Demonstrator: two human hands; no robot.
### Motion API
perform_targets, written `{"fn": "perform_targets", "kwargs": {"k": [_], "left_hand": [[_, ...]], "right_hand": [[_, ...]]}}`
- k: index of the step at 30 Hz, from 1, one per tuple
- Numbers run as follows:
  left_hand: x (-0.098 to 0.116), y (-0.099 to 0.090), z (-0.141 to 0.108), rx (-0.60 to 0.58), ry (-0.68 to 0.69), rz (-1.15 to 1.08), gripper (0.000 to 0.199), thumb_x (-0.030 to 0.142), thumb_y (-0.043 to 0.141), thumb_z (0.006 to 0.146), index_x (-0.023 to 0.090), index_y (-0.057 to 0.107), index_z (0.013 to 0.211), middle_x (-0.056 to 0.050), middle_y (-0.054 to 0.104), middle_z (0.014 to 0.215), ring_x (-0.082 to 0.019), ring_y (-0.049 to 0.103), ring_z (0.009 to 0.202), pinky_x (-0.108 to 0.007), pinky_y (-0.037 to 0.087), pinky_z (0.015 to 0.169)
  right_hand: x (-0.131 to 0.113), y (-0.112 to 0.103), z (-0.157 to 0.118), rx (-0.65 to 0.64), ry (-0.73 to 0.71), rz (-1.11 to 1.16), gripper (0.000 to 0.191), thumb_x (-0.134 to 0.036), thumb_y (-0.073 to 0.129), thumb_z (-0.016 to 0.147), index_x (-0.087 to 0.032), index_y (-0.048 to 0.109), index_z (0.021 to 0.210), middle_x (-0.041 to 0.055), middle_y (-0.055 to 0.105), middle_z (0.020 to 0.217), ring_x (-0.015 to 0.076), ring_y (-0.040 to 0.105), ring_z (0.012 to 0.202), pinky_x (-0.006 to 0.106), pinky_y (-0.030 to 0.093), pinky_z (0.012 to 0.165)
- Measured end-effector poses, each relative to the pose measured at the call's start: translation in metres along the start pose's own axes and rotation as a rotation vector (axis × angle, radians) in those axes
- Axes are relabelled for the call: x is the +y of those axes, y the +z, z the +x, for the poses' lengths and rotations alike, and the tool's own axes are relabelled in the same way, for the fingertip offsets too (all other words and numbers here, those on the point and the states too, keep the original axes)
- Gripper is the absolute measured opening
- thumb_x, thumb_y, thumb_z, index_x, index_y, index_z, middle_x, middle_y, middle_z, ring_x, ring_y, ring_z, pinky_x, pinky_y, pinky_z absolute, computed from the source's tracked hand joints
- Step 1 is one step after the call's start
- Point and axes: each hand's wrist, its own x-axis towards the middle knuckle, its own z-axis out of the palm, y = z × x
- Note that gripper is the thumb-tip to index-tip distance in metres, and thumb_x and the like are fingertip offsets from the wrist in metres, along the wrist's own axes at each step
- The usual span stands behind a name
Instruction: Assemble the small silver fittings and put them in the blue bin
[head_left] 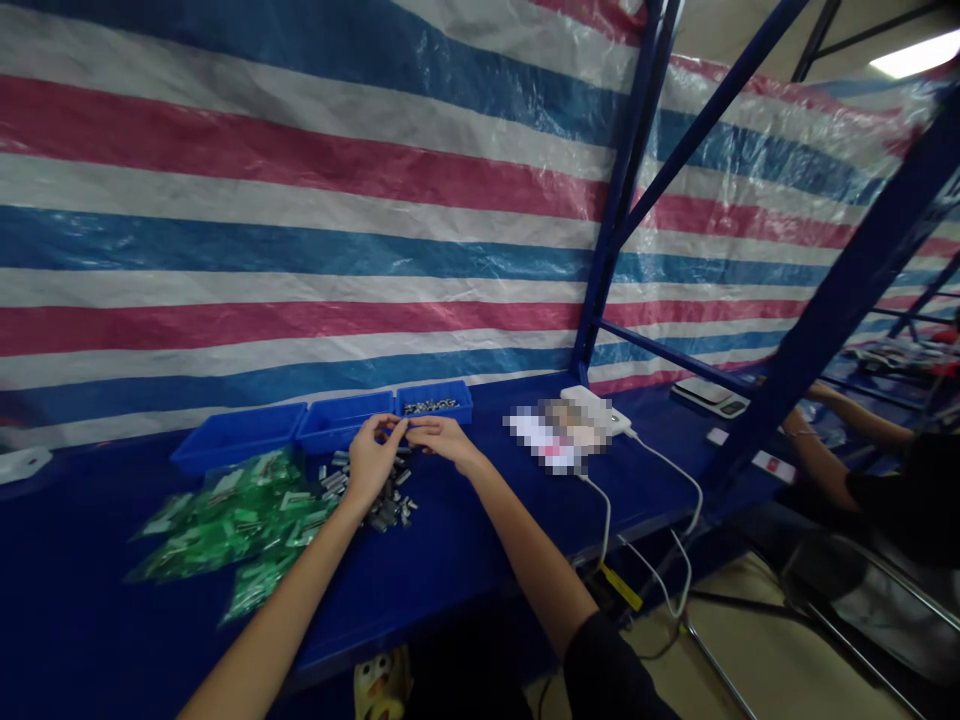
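Observation:
My left hand [371, 458] and my right hand [441, 440] meet fingertip to fingertip in front of the blue bins. Both are closed in a pinch; whatever sits between the fingers is too small to make out. Below them, partly covered by my left hand, lies a pile of small grey and silver metal parts [388, 512]. Left of the pile are several green plastic bags [225, 525] with small parts inside. Just behind my fingers stands a blue bin [466, 402] holding small metal pieces [431, 406].
Two more blue bins [240, 432] stand in a row along the striped sheet [300, 240]. On the right are a white power strip [596, 408] with cables, a blurred-out item [559, 435], blue frame posts [622, 190] and a scale [709, 397]. A co-worker's arms [817, 450] reach in beyond.

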Motion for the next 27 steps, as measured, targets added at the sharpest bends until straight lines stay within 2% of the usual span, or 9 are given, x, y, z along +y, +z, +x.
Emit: {"fn": "perform_targets", "kwargs": {"k": [9,15,20,23,27], "left_hand": [[-0.003,0.004,-0.002,-0.027,0.062,-0.007,0.031,0.046,0.052,0.074,0.019,0.061,0.085,-0.004,0.063,0.081,-0.016,0.057,0.072,-0.028,0.045,0.071],[0.006,0.004,-0.003,0.002,-0.029,-0.076,0.037,0.051,0.051,0.072,0.017,0.059,0.084,-0.005,0.063,0.083,-0.016,0.056,0.071,-0.028,0.045,0.069],[0.005,0.006,-0.003,-0.002,-0.082,-0.048,0.039,0.054,0.047,0.074,0.017,0.057,0.082,-0.004,0.062,0.078,-0.016,0.056,0.071,-0.027,0.045,0.068],[0.003,0.004,-0.003,-0.105,-0.030,0.066,0.037,0.050,0.040,0.079,0.018,0.058,0.082,-0.004,0.063,0.079,-0.017,0.057,0.072,-0.029,0.044,0.069],[0.006,-0.005,-0.006,-0.177,0.080,0.500,0.029,0.042,0.044,0.080,0.020,0.062,0.081,-0.007,0.063,0.085,-0.024,0.056,0.085,-0.036,0.041,0.077]], "right_hand": [[0.008,0.003,0.005,0.019,-0.071,0.011,0.032,-0.027,0.072,0.063,-0.018,0.069,0.093,0.0037,0.069,0.087,0.0146,0.063,0.078,0.025,0.049,0.067],[0.008,0.004,0.007,0.053,-0.154,0.030,0.036,-0.031,0.071,0.063,-0.017,0.069,0.096,0.0039,0.069,0.088,0.0139,0.062,0.078,0.024,0.048,0.069],[0.006,0.005,0.006,0.051,-0.187,0.024,0.033,-0.033,0.066,0.069,-0.017,0.068,0.097,0.0034,0.069,0.087,0.0103,0.061,0.071,0.020,0.046,0.061],[0.007,0.005,0.006,0.080,-0.162,0.002,0.030,-0.034,0.065,0.069,-0.015,0.069,0.092,0.0032,0.069,0.079,0.0096,0.059,0.065,0.020,0.046,0.059],[0.007,-0.003,0.009,0.189,-0.140,-0.076,0.026,-0.031,0.068,0.066,-0.014,0.070,0.085,0.0032,0.068,0.070,0.0119,0.060,0.062,0.023,0.048,0.062]]}}
